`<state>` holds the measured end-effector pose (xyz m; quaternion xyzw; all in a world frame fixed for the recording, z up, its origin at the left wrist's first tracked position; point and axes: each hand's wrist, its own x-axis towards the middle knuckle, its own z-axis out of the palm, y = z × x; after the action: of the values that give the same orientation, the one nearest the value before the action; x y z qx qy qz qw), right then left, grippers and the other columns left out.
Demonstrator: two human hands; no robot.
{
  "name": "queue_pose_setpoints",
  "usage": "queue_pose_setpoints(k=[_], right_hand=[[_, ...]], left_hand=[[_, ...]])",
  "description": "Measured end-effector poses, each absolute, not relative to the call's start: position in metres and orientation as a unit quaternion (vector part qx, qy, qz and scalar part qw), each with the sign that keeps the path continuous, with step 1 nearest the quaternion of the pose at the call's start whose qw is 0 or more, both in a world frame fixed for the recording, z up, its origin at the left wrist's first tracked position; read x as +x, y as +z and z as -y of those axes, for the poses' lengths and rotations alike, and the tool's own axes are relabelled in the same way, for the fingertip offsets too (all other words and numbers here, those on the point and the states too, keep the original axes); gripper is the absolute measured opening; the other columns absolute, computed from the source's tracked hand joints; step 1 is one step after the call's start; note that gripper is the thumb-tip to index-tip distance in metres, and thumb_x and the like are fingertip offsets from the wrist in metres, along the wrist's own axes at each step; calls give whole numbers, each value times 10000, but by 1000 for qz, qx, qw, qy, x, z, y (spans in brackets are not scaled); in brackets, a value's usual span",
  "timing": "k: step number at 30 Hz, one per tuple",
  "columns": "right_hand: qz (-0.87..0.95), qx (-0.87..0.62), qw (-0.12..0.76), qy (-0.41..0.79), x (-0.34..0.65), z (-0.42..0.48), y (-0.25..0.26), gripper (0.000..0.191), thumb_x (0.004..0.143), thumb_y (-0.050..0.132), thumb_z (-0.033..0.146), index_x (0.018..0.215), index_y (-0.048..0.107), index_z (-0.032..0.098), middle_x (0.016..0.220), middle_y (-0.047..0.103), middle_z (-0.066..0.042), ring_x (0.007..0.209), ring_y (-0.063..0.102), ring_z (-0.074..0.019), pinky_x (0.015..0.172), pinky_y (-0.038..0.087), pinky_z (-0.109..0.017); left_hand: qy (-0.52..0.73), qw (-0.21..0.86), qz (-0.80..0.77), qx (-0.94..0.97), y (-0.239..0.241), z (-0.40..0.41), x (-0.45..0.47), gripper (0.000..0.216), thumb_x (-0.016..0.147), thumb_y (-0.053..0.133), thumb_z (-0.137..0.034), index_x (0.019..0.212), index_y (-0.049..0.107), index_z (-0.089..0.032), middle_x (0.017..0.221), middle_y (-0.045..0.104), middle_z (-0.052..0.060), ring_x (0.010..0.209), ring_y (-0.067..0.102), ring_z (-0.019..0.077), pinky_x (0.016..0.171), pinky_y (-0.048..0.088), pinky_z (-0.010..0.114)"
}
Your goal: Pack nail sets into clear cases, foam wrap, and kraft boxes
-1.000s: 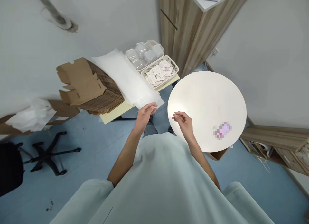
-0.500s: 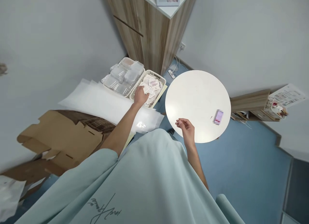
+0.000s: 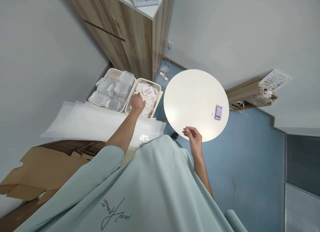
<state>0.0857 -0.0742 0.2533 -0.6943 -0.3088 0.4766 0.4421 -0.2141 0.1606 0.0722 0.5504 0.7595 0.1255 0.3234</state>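
While left hand [image 3: 138, 103] covers flat packets [image 3: 149, 91], perforated basket [image 3: 150, 81], round tabletop [image 3: 195, 98]

Whitish packets [image 3: 149, 102], seemingly, heaped in basket [image 3: 151, 83]

The left hand [image 3: 138, 102] is facing palm-down, its arm [image 3: 123, 132] outstretched; the right hand [image 3: 195, 138] is hovering, fingers [image 3: 193, 129] loosely curled.

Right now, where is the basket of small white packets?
In the head view, the basket is left of the round white table, beside the clear plastic boxes, with the left hand over its packets.
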Motion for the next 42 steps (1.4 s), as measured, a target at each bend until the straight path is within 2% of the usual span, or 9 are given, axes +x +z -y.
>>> queue_pose_setpoints(k=[4, 8, 11, 13, 16, 21, 27, 35, 42], right_hand=[[314, -687, 439, 487, 95, 67, 251, 415, 899, 885, 645, 1074, 830, 273, 1108, 875, -95, 1049, 856, -297, 1053, 698, -544], [339, -668, 426, 507, 108, 53, 247, 410, 903, 878, 645, 1063, 826, 272, 1093, 874, -91, 1024, 850, -288, 1027, 705, -529], [358, -648, 416, 527, 117, 39, 245, 403, 908, 878, 633, 1071, 829, 268, 1087, 873, -87, 1011, 847, -281, 1024, 703, -513], [373, -632, 411, 541, 121, 28, 244, 401, 910, 879, 626, 1080, 832, 267, 1086, 872, -83, 1010, 846, -276, 1029, 698, -498], [407, -608, 402, 550, 125, 15, 243, 407, 897, 894, 624, 1076, 828, 265, 1076, 870, -77, 1022, 838, -269, 1002, 693, -461], [481, -563, 389, 548, 134, 9, 245, 390, 905, 907, 570, 1127, 831, 258, 1029, 860, -49, 978, 813, -233, 957, 683, -409], [555, -539, 402, 490, 153, 22, 247, 312, 962, 885, 510, 1171, 838, 283, 947, 823, -14, 861, 758, -207, 867, 660, -396], [667, -542, 408, 307, 153, 43, 249, 326, 1045, 844, 593, 1160, 804, 290, 877, 771, -16, 771, 724, -196, 745, 640, -354], [702, -543, 411, 206, 149, 58, 253, 154, 1127, 774, 445, 1156, 774, 294, 881, 780, -22, 765, 746, -186, 711, 634, -326]], left_hand=[[126, 302, -768, 551, 83, -157, -212, 938, 942, 780, -235, 1738, 391, 73, 1621, 606, 394, 1569, 538, 520, 1318, 414, 592], [240, 330, -766, 496, 104, -140, -197, 847, 952, 822, -331, 1698, 525, -60, 1600, 700, 265, 1466, 678, 435, 1343, 427, 537], [361, 429, -710, 427, 126, -113, -173, 797, 889, 858, -343, 1623, 611, -153, 1461, 800, 164, 1238, 804, 336, 1256, 547, 512], [437, 507, -634, 387, 143, -89, -153, 754, 865, 873, -398, 1546, 662, -152, 1425, 810, 176, 1278, 792, 334, 1190, 607, 506], [495, 609, -526, 328, 171, -54, -120, 722, 867, 887, -528, 1460, 723, -149, 1392, 819, 188, 1340, 772, 364, 1162, 626, 532], [492, 702, -437, 273, 207, -20, -74, 689, 862, 949, -540, 1424, 785, -178, 1391, 838, 181, 1333, 778, 365, 1165, 608, 508], [472, 750, -391, 248, 221, -7, -44, 685, 882, 919, -558, 1454, 800, -200, 1408, 840, 180, 1270, 796, 360, 1081, 615, 460], [462, 795, -345, 187, 225, 1, -25, 637, 906, 855, -562, 1434, 806, -210, 1414, 834, 159, 1224, 814, 361, 917, 644, 419], [453, 810, -321, 191, 229, 3, -17, 628, 898, 867, -568, 1422, 800, -228, 1452, 818, 157, 1241, 816, 376, 838, 666, 408]])
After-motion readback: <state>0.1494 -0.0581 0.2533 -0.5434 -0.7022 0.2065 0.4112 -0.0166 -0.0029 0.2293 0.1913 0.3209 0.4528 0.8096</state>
